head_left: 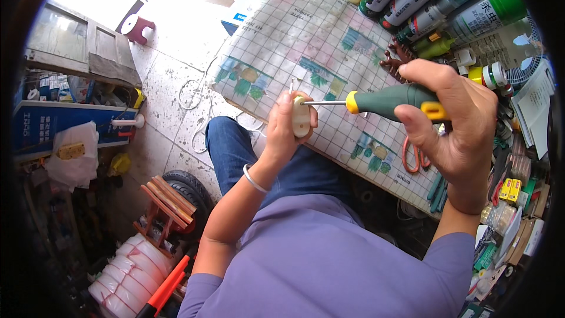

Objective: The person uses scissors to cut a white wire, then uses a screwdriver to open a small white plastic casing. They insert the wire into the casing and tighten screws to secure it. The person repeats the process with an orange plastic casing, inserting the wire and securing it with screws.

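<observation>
Hands: L (pixel 281 125) pinching cream fitting (pixel 301 121), R (pixel 465 132) gripping screwdriver (pixel 382 103); capped spray cans (pixel 407 2) nr, contents hidden.

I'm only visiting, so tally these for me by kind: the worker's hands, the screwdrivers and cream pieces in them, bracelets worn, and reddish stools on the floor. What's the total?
Hands: 2, left hand and right hand
Held screwdriver: 1
Held cream piece: 1
Bracelet: 1
Reddish stool: 1
Total: 6
</observation>
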A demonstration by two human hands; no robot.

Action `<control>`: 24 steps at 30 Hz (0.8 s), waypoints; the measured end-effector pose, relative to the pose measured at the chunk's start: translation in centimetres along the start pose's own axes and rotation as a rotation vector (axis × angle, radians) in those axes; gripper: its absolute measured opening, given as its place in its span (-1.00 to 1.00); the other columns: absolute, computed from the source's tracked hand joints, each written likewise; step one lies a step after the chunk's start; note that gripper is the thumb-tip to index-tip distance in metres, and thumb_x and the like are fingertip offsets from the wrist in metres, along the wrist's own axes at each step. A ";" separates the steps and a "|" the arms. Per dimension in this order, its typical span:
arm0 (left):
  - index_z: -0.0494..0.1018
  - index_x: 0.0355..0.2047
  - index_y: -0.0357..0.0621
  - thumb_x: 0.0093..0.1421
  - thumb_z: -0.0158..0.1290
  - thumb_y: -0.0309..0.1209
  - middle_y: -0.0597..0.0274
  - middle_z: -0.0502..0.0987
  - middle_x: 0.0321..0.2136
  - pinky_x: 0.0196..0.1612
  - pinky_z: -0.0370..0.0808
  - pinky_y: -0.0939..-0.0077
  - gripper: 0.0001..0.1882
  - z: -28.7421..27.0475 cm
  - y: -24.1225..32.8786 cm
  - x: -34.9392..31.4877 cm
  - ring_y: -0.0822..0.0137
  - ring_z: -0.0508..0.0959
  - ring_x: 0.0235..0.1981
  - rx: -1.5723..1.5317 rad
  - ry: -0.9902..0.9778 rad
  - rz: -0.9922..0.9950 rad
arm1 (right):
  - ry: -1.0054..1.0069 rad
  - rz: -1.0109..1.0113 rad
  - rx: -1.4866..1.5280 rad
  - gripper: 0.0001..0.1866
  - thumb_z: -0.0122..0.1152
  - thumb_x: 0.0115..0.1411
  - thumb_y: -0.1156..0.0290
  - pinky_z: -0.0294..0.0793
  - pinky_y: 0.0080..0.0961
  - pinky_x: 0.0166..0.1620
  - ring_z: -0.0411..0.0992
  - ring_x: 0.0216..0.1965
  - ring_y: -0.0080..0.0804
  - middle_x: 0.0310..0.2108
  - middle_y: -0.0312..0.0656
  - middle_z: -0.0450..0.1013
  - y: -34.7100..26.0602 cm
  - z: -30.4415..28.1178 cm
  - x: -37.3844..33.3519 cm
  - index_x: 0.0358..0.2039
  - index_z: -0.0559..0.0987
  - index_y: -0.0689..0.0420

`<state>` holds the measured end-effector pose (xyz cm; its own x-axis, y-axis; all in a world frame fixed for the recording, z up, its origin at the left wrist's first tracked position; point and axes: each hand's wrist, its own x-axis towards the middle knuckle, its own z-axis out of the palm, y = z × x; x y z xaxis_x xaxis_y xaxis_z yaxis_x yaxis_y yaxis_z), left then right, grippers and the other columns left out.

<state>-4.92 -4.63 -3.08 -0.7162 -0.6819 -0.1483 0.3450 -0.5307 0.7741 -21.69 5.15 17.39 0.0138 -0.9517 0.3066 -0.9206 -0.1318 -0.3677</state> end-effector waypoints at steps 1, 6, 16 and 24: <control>0.30 -0.22 -0.13 0.37 -0.36 -0.03 0.22 0.39 -0.62 -0.77 0.06 0.69 -0.57 0.0 0.0 0.1 0.53 0.17 -0.81 -0.007 -0.001 -0.004 | 0.027 0.002 -0.001 -0.59 0.28 -0.01 0.35 0.42 -0.50 -0.22 0.46 -0.32 -0.24 -0.27 -0.04 0.43 0.0 0.1 0.1 -0.14 0.44 0.19; 0.31 -0.21 -0.16 0.38 -0.38 -0.03 0.13 0.42 -0.61 -0.76 0.11 0.68 -0.55 -0.2 0.1 0.1 0.49 0.21 -0.80 -0.064 0.001 -0.025 | -0.045 0.098 0.006 -0.55 0.28 -0.04 0.34 0.42 -0.48 -0.21 0.46 -0.29 -0.22 -0.26 -0.04 0.43 -0.2 -0.4 -0.2 -0.12 0.43 0.20; 0.30 -0.21 -0.15 0.38 -0.39 -0.03 0.16 0.41 -0.61 -0.76 0.09 0.69 -0.55 -0.4 -0.2 0.0 0.51 0.19 -0.81 -0.030 -0.019 0.005 | 0.032 0.081 0.037 -0.60 0.20 -0.09 0.41 0.41 -0.50 -0.25 0.44 -0.33 -0.30 -0.29 -0.04 0.41 0.3 0.2 -0.1 -0.18 0.42 0.20; 0.30 -0.23 -0.14 0.37 -0.36 -0.03 0.21 0.40 -0.62 -0.77 0.06 0.69 -0.57 -0.1 -0.1 -0.1 0.53 0.16 -0.82 -0.032 0.017 0.001 | -0.029 0.097 0.121 -0.55 0.24 -0.12 0.42 0.37 -0.57 -0.24 0.41 -0.32 -0.39 -0.24 -0.11 0.39 0.5 -0.1 -0.2 -0.14 0.45 0.17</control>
<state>-4.85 -4.56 -3.25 -0.7056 -0.6907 -0.1583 0.3653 -0.5460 0.7540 -22.19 5.30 17.23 -0.0603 -0.9690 0.2396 -0.8643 -0.0694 -0.4982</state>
